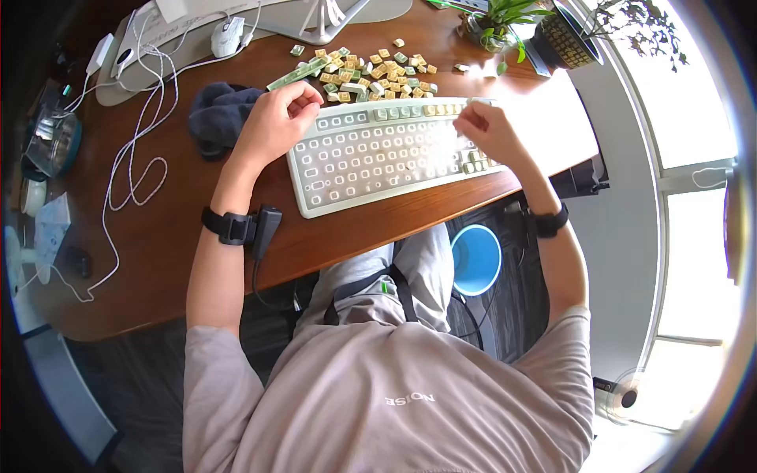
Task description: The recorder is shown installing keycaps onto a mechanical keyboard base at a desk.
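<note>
Left hand (276, 118) sits just left of centre in the upper part of the frame, fingers curled in together over the top-left corner of the keyboard (386, 154). Looks like they're pinched on something small, but I honestly can't tell what, or whether anything's in there at all. Right hand (485, 130) is at the right end of the board, fingertips bunched and pressing down near the top-right rows; again too small and washed out by glare to see if it's gripping a cap.

The keyboard itself is a pale one lying at a slight angle across the middle of the wooden desk (165, 236), nearly all sockets bare, with a short run of caps on along the top row and a few at the right edge.

Right above it, touching distance from both hands, is a scattered pile of loose keycaps (374, 71), beige and green, plus one long green bar cap at its left. A dark cloth (217, 114) is bunched just left of the left hand. Further out: white mouse (227, 35) and tangled white cable (138, 150) upper left, potted plants (505, 24) upper right, blue bin (475, 258) under the desk.
</note>
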Available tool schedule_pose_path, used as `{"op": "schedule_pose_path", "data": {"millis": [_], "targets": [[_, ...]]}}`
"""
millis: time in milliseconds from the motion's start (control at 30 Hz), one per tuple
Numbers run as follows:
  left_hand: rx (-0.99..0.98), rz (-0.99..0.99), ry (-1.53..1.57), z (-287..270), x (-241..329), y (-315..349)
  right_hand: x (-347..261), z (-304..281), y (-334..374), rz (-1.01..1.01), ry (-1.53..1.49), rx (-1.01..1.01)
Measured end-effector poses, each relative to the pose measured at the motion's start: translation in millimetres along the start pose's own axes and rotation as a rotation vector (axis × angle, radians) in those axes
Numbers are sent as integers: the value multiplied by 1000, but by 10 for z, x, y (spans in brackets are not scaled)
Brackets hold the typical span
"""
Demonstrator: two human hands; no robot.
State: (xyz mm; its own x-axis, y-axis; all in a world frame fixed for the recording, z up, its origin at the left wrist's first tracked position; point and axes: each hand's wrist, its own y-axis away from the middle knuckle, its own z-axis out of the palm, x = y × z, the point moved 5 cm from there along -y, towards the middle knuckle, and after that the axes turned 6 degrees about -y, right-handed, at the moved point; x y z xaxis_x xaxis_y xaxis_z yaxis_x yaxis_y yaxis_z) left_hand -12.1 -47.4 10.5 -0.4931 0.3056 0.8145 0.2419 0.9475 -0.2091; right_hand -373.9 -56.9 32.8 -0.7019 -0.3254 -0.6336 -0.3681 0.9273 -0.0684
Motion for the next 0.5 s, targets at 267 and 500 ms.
{"op": "schedule_pose_path", "data": {"millis": [267,500], "targets": [[23,29,4,-27,39,2,-301,97,-1008,-21,94,68],[2,-11,7,-22,43,1,-416,277,-1198,16,104,38]]}}
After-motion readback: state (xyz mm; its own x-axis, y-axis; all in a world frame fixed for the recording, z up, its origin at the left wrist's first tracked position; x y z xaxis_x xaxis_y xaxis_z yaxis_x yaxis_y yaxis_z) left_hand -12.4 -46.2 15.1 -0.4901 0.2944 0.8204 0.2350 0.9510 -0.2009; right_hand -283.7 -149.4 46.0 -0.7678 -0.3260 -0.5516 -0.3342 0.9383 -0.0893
